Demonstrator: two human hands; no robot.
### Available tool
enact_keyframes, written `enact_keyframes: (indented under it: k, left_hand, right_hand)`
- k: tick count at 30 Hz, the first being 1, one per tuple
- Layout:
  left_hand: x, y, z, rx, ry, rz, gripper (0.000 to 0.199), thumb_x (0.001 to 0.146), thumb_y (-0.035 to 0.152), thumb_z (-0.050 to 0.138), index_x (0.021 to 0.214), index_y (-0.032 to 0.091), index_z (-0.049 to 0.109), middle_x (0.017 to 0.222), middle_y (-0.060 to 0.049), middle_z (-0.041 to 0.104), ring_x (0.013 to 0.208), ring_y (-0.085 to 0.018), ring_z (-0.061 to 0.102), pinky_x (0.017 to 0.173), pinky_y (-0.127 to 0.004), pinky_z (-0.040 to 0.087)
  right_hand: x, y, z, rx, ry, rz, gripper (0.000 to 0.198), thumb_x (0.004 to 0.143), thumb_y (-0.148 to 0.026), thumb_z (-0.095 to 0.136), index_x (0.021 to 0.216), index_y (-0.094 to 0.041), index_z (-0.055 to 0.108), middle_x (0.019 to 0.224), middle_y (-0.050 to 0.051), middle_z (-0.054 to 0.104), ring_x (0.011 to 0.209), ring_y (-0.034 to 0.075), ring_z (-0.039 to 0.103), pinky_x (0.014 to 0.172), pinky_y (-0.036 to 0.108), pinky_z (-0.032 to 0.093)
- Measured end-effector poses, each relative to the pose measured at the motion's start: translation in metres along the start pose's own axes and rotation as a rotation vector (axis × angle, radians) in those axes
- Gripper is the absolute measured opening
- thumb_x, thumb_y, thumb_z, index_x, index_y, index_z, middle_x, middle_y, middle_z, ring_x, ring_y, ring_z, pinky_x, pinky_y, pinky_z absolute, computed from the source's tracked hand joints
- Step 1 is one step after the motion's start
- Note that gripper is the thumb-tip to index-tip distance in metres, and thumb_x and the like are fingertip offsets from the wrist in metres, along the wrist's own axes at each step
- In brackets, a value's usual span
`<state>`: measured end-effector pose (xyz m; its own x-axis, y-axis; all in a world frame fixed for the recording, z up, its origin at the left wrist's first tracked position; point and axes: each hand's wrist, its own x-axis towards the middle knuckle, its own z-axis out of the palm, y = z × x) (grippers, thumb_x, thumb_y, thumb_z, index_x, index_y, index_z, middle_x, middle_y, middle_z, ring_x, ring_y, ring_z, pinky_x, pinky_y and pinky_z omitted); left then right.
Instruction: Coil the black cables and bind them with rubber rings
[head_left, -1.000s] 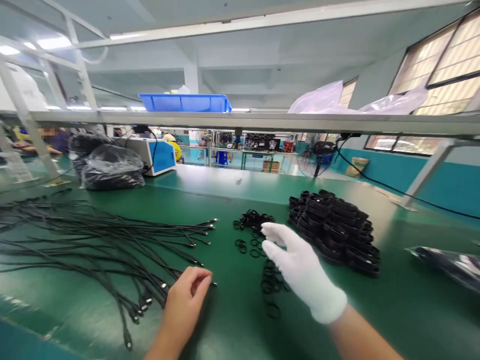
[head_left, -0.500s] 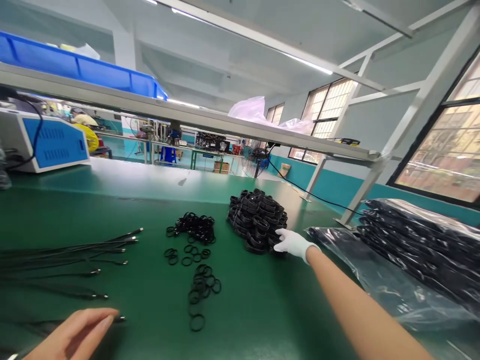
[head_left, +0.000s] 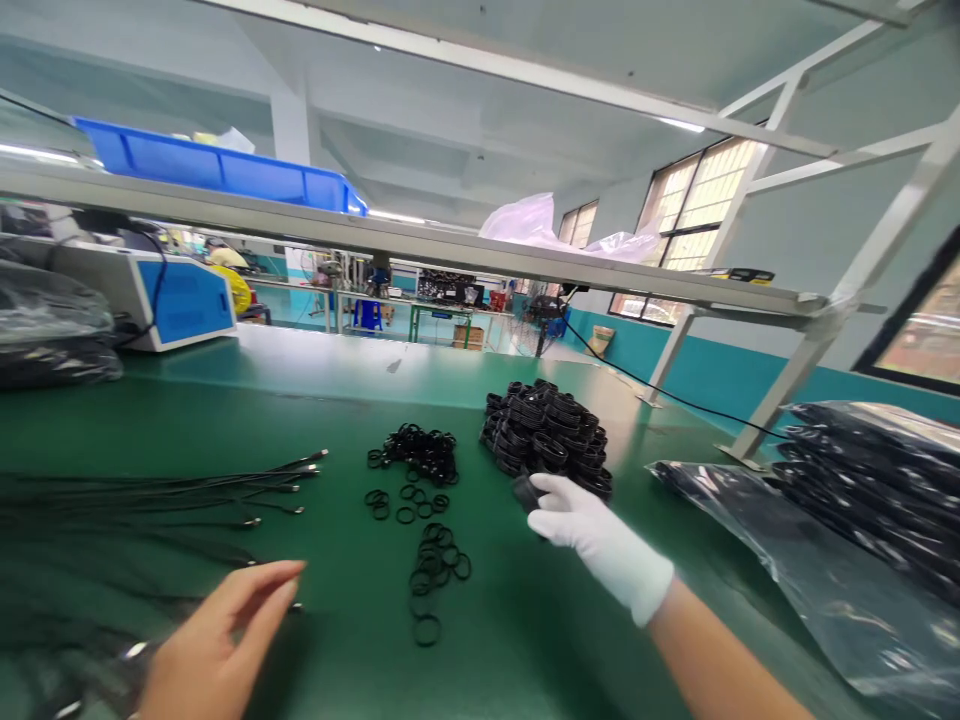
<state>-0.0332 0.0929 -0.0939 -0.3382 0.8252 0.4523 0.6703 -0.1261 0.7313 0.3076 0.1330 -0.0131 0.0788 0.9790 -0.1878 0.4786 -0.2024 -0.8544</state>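
My right hand [head_left: 592, 530], in a white glove, is closed on a small coiled black cable [head_left: 526, 492] at its fingertips. It is just in front of a heap of coiled black cables [head_left: 547, 428]. My bare left hand [head_left: 225, 640] is at the lower left, with thumb and forefinger drawn together in a pinch. Anything between those fingertips is too small or hidden to make out. Around it lie black cables [head_left: 247, 480] with metal plug ends, pointing right. Between the hands are loose black rubber rings [head_left: 442, 560] and a denser pile of rings [head_left: 420, 450].
Plastic-bagged black goods [head_left: 862, 500] are stacked at the right, and another clear bag [head_left: 52, 320] is at the far left. A blue and white machine [head_left: 180, 300] stands behind the cables. Overhead, a shelf [head_left: 420, 238] carries a blue bin [head_left: 225, 172].
My right hand has come away from the heap toward me, bringing a coiled cable. My left hand keeps its pinch among the cables. The view has shifted left.
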Motion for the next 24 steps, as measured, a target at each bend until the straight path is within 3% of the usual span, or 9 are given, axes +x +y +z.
enact_keyframes:
  k: [2,4,9,13,16,18,21,24]
  left_hand:
    - [-0.008,0.026,0.001,-0.125,-0.117,0.026,0.026,0.072,0.044,0.058,0.088,0.027,0.069,0.086,0.001,0.072,0.078,-0.019,0.067,0.067,-0.024,0.053]
    - [-0.018,0.049,0.004,-0.191,-0.198,0.074,0.025,0.078,0.035,0.054,0.098,0.026,0.066,0.087,0.0,0.07,0.076,-0.018,0.065,0.068,-0.026,0.052]
    - [-0.03,0.068,0.006,-0.336,-0.233,0.11,0.033,0.075,0.009,0.048,0.098,0.024,0.066,0.087,0.0,0.066,0.072,-0.014,0.06,0.065,-0.023,0.049]
    - [-0.028,0.055,0.004,-0.39,-0.201,0.152,0.034,0.075,0.003,0.044,0.086,0.024,0.069,0.083,0.0,0.066,0.08,-0.014,0.061,0.071,-0.022,0.047]
    - [-0.025,0.046,0.006,-0.409,-0.215,0.135,0.03,0.075,0.003,0.048,0.083,0.023,0.069,0.081,0.0,0.066,0.077,-0.014,0.061,0.07,-0.022,0.046]
    - [-0.024,0.043,0.008,-0.421,-0.241,0.11,0.027,0.075,0.004,0.051,0.082,0.022,0.069,0.079,0.001,0.065,0.074,-0.013,0.061,0.067,-0.021,0.046]
    - [-0.023,0.043,0.009,-0.429,-0.283,0.105,0.026,0.075,0.004,0.052,0.082,0.022,0.069,0.077,0.001,0.064,0.072,-0.013,0.06,0.065,-0.02,0.045]
    - [-0.024,0.044,0.009,-0.416,-0.308,0.114,0.029,0.075,0.002,0.051,0.081,0.023,0.069,0.076,0.002,0.064,0.072,-0.012,0.06,0.065,-0.02,0.044]
  right_hand:
    - [-0.025,-0.014,0.039,0.215,-0.176,-0.06,0.063,0.068,-0.023,0.06,0.128,-0.018,0.043,0.117,0.009,0.056,0.099,0.019,0.058,0.085,0.029,0.044]
    - [-0.046,-0.025,0.075,0.394,-0.332,-0.044,0.069,0.063,-0.025,0.063,0.128,-0.016,0.041,0.112,0.009,0.057,0.096,0.02,0.058,0.084,0.031,0.044]
    - [-0.071,-0.037,0.13,0.449,-0.503,0.024,0.077,0.057,-0.021,0.063,0.128,-0.012,0.037,0.099,0.009,0.059,0.092,0.022,0.057,0.081,0.032,0.043]
    - [-0.071,-0.042,0.134,0.375,-0.569,-0.111,0.059,0.061,-0.021,0.06,0.118,-0.015,0.047,0.092,0.006,0.058,0.085,0.019,0.055,0.076,0.031,0.043]
    - [-0.064,-0.044,0.123,0.289,-0.528,-0.284,0.025,0.075,-0.031,0.052,0.095,-0.017,0.058,0.086,0.004,0.057,0.08,0.017,0.052,0.073,0.029,0.04]
    - [-0.058,-0.044,0.118,0.223,-0.499,-0.358,0.02,0.08,-0.031,0.046,0.082,-0.017,0.06,0.078,0.002,0.056,0.074,0.015,0.049,0.07,0.028,0.039]
    - [-0.051,-0.04,0.122,0.184,-0.581,-0.333,0.014,0.076,-0.022,0.048,0.079,-0.015,0.061,0.078,0.002,0.056,0.073,0.013,0.048,0.068,0.027,0.038]
    - [-0.051,-0.037,0.129,0.227,-0.702,-0.196,0.019,0.069,-0.016,0.05,0.086,-0.015,0.057,0.073,-0.001,0.052,0.063,0.01,0.046,0.06,0.025,0.037]
